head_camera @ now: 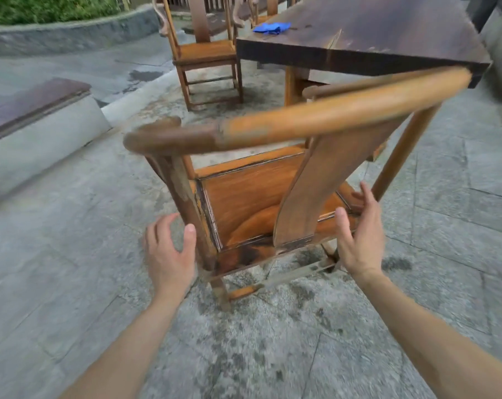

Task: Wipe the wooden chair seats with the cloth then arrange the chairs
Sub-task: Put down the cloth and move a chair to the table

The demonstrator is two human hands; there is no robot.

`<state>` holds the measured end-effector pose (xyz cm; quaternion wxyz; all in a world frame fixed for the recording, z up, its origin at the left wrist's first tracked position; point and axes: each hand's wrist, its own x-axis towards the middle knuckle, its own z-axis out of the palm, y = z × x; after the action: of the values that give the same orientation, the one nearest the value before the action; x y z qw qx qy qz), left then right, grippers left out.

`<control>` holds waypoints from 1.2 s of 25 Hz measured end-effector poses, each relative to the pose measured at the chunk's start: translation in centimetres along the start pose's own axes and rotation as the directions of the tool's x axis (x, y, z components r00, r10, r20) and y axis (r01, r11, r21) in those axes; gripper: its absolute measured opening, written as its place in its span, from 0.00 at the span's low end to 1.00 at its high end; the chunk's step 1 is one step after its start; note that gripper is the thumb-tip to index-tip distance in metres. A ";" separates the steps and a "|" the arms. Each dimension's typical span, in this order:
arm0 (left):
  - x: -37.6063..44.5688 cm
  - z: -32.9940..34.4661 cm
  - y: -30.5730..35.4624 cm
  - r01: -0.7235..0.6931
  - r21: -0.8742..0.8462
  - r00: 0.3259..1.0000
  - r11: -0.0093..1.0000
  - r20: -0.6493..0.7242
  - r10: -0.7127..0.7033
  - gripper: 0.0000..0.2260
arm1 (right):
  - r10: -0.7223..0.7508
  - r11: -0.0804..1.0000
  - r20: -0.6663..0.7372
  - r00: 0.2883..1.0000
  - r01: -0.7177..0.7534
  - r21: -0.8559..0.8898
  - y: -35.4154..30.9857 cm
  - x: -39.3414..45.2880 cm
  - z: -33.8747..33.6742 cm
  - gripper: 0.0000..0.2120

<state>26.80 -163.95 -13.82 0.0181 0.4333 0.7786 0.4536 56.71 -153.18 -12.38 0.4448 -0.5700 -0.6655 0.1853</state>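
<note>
Low in front of me, my left hand [169,254] sits at the near left corner of the nearest chair [261,197], fingers spread and relaxed, the thumb against the rear post; I cannot tell whether the other fingers touch the wood. My right hand [359,234] is at the near right corner, fingers straight and loosely apart, thumb lying along the back edge of the seat [244,197], the fingertips reaching over toward the right rail. Neither hand is wrapped round anything. Between them rises the curved back splat [324,191], and above it the rounded top rail [301,122] sweeps across, blurred. Viewed from above and behind, the chair looks tilted, its orange-brown seat panel showing on the left of the splat. Beyond it, touching nothing of the chair that I can make out, stands the dark wooden counter [373,33], its near corner just past the right end of the top rail. On the far left part of that counter lies the blue cloth [271,27], crumpled, well apart from both hands. A second chair [206,56] stands at the counter's left side, farther off, its seat facing the counter. Grey stone paving [71,254] with dark blotches lies under everything, and a low stone bench [34,119] with a dark top sits to the left.
</note>
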 end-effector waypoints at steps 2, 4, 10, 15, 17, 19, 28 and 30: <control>1.2 4.7 -3.3 0.008 -0.169 0.992 0.986 -0.124 -0.029 0.26 | 0.004 0.994 -0.097 0.995 0.007 0.108 4.2 0.5 5.2 0.32; 1.5 8.7 -6.5 0.003 -0.303 0.971 0.953 -0.227 -0.076 0.28 | -0.013 0.992 -0.095 0.995 0.025 0.125 8.3 0.3 9.7 0.33; 2.4 17.4 -11.7 0.054 -0.600 0.900 0.798 -0.318 -0.299 0.38 | -0.187 0.978 -0.213 0.959 0.202 0.051 16.5 1.7 18.3 0.38; 2.7 18.4 -11.8 0.072 -0.521 0.828 0.851 -0.444 -0.342 0.41 | -0.220 0.964 -0.406 0.887 0.262 0.050 17.3 4.6 20.1 0.39; 2.5 18.4 -10.9 0.063 -0.487 0.789 0.871 -0.511 -0.343 0.30 | -0.269 0.951 -0.413 0.870 0.309 0.032 17.2 5.7 20.1 0.39; 2.6 18.4 -10.5 0.016 -0.447 0.759 0.894 -0.577 -0.302 0.28 | -0.294 0.938 -0.419 0.859 0.344 0.047 17.1 6.6 20.7 0.39; 2.5 18.9 -10.1 -0.097 -0.333 0.673 0.938 -0.716 -0.184 0.30 | -0.340 0.897 -0.542 0.769 0.438 0.059 17.8 7.6 22.2 0.38; 2.6 19.0 -10.6 -0.119 -0.329 0.676 0.937 -0.718 -0.166 0.30 | -0.337 0.891 -0.559 0.757 0.448 0.070 17.8 7.7 22.6 0.39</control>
<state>26.15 -151.29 -31.69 -0.2140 0.1932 0.6319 0.7194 49.54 -135.13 -34.98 0.6952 -0.3982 -0.5983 -0.0125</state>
